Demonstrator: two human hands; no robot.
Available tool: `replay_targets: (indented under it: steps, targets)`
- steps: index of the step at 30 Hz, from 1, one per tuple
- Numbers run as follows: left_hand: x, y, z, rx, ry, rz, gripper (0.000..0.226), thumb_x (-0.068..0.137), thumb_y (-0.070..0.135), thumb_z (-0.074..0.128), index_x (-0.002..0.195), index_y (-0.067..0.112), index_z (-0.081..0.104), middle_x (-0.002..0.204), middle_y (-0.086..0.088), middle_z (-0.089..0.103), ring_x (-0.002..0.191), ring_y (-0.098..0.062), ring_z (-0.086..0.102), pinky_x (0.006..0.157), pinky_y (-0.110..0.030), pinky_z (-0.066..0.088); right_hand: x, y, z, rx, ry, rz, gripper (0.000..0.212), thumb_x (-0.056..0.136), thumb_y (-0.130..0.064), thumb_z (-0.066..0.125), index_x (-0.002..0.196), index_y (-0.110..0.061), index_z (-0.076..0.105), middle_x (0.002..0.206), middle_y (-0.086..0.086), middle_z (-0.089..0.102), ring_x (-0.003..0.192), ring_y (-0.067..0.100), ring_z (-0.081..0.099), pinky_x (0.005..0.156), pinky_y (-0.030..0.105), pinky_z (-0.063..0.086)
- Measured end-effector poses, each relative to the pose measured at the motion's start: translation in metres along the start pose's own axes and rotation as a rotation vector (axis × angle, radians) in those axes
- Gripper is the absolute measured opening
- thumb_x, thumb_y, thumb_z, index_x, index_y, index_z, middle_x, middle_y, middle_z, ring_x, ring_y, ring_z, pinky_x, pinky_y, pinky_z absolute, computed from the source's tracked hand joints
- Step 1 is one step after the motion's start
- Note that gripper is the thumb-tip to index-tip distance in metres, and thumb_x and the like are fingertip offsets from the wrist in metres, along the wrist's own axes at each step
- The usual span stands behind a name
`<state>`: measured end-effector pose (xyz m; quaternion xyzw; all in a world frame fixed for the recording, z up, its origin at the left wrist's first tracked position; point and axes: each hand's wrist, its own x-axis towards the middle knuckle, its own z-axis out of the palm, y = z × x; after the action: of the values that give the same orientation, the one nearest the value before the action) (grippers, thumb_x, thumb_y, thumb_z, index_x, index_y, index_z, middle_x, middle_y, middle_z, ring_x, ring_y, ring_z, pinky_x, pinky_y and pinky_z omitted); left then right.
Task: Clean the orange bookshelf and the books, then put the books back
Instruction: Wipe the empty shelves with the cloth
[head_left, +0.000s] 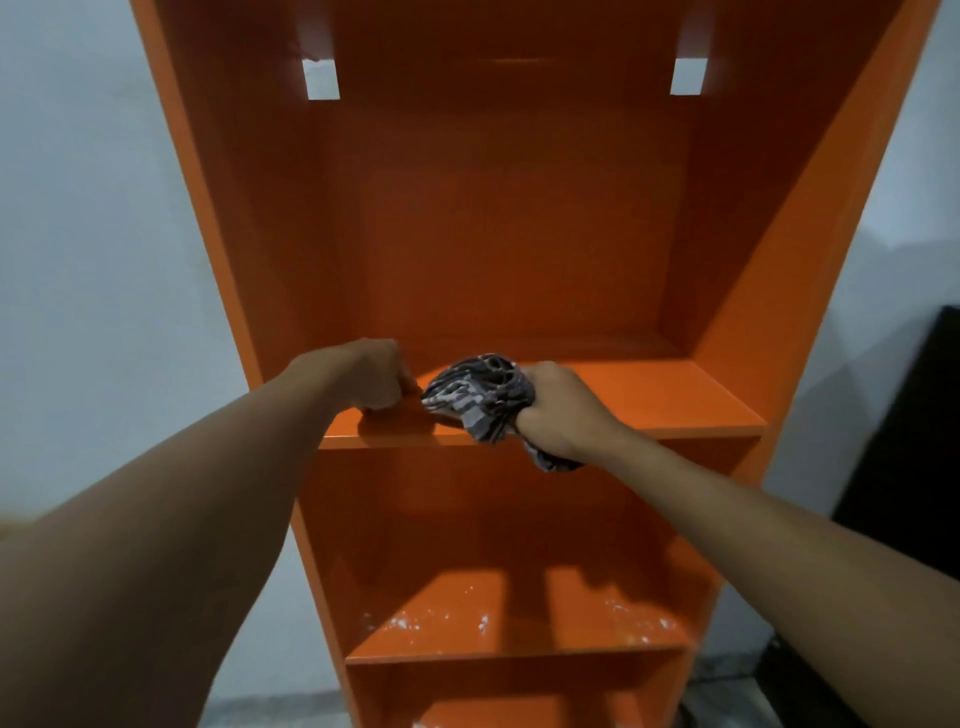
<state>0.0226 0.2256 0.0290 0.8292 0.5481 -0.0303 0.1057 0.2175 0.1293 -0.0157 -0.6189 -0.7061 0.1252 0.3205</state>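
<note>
right hand (558, 410) clutches crumpled grey striped cloth (475, 397) | left hand (374, 374) fisted on glossy orange shelf (665, 400)

The bookshelf (753, 312) runs past top and bottom edges. The left hand (371, 376) curls its fingers under, hiding whether it holds anything. Part of the cloth (475, 400) is buried in the right hand (558, 410). A dark thing (914, 441) at right is cut off.

I see a glossy orange bookshelf (519, 234) with white specks scattered over its lower shelf (519, 623), a rag (478, 400) striped in grey, black and white, a pale bluish-white wall (93, 208), and a black panel (904, 441) at far right.
</note>
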Motion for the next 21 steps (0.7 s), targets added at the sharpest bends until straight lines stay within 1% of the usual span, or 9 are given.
replay_targets:
  steps: [2, 5, 8, 12, 14, 15, 18, 19, 21]
  targets:
    - [-0.002, -0.003, 0.0, 0.006, -0.008, 0.032, 0.039, 0.094, 0.005, 0.056, 0.121, 0.031, 0.066, 0.106, 0.006, 0.065, 0.101, -0.016, 0.061, 0.088, -0.031, 0.051, -0.022, -0.015, 0.007, 0.031, -0.024, -0.042, 0.034, 0.079, 0.0, 0.061, 0.057, -0.015, 0.04, 0.052, 0.006, 0.045, 0.049, 0.018, 0.034, 0.046, 0.03, 0.024]
    - [0.0, -0.01, -0.002, -0.034, -0.007, 0.06, 0.037, 0.093, 0.007, 0.059, 0.123, 0.029, 0.065, 0.107, 0.005, 0.064, 0.105, -0.017, 0.06, 0.088, -0.03, 0.049, -0.036, -0.028, -0.001, 0.062, -0.012, -0.016, 0.029, 0.069, 0.002, 0.061, 0.057, -0.02, 0.046, 0.05, -0.002, 0.052, 0.048, 0.013, 0.043, 0.045, 0.027, 0.029]
    - [0.002, -0.013, -0.001, 0.004, -0.003, 0.088, 0.041, 0.094, 0.01, 0.06, 0.131, 0.027, 0.06, 0.125, 0.003, 0.062, 0.115, -0.019, 0.058, 0.095, -0.03, 0.046, -0.02, -0.033, -0.022, 0.023, 0.081, 0.013, 0.021, 0.062, -0.004, 0.062, 0.055, -0.019, 0.05, 0.048, -0.012, 0.053, 0.046, 0.001, 0.046, 0.046, 0.025, 0.032]
    - [0.009, -0.012, 0.001, -0.011, -0.021, 0.077, 0.044, 0.094, 0.01, 0.058, 0.134, 0.029, 0.058, 0.133, 0.002, 0.059, 0.117, -0.021, 0.058, 0.101, -0.036, 0.048, 0.023, -0.003, -0.031, -0.059, 0.17, 0.146, 0.014, 0.072, 0.003, 0.059, 0.068, -0.01, 0.061, 0.063, 0.004, 0.065, 0.057, 0.016, 0.059, 0.05, 0.029, 0.039]
    - [0.013, -0.014, 0.003, -0.016, -0.031, 0.078, 0.045, 0.093, 0.012, 0.061, 0.134, 0.03, 0.057, 0.134, 0.002, 0.057, 0.118, -0.021, 0.058, 0.102, -0.036, 0.048, 0.042, 0.018, -0.018, -0.052, 0.141, 0.23, 0.007, 0.079, -0.002, 0.056, 0.075, -0.004, 0.062, 0.07, 0.015, 0.065, 0.063, 0.031, 0.057, 0.052, 0.032, 0.036]
    - [0.014, -0.015, 0.003, -0.025, -0.034, 0.072, 0.046, 0.093, 0.013, 0.061, 0.134, 0.031, 0.057, 0.135, 0.002, 0.056, 0.119, -0.021, 0.057, 0.102, -0.036, 0.047, 0.049, 0.025, -0.009, -0.034, 0.13, 0.234, 0.009, 0.083, -0.009, 0.056, 0.076, -0.004, 0.06, 0.071, 0.018, 0.063, 0.064, 0.033, 0.054, 0.054, 0.033, 0.033]
    - [0.015, -0.017, 0.001, -0.07, -0.03, 0.043, 0.046, 0.093, 0.011, 0.061, 0.133, 0.034, 0.058, 0.136, 0.003, 0.055, 0.119, -0.021, 0.056, 0.1, -0.036, 0.046, 0.06, 0.021, 0.009, -0.06, 0.066, 0.149, 0.027, 0.086, -0.035, 0.063, 0.075, -0.011, 0.064, 0.07, 0.008, 0.068, 0.065, 0.027, 0.059, 0.058, 0.036, 0.041]
    - [0.013, -0.017, 0.0, -0.086, -0.034, 0.033, 0.046, 0.093, 0.009, 0.06, 0.132, 0.034, 0.058, 0.134, 0.003, 0.056, 0.118, -0.021, 0.056, 0.099, -0.035, 0.046, 0.059, 0.015, 0.014, -0.086, 0.044, 0.109, 0.03, 0.085, -0.036, 0.065, 0.069, -0.012, 0.06, 0.064, 0.007, 0.065, 0.06, 0.024, 0.056, 0.056, 0.037, 0.041]
    - [0.007, -0.017, -0.002, -0.104, -0.04, 0.01, 0.046, 0.095, 0.003, 0.051, 0.13, 0.032, 0.06, 0.124, 0.003, 0.06, 0.115, -0.02, 0.057, 0.094, -0.034, 0.047, 0.05, 0.004, 0.022, -0.069, 0.017, 0.042, 0.032, 0.085, -0.023, 0.065, 0.062, -0.012, 0.045, 0.059, 0.012, 0.051, 0.053, 0.025, 0.042, 0.051, 0.036, 0.029]
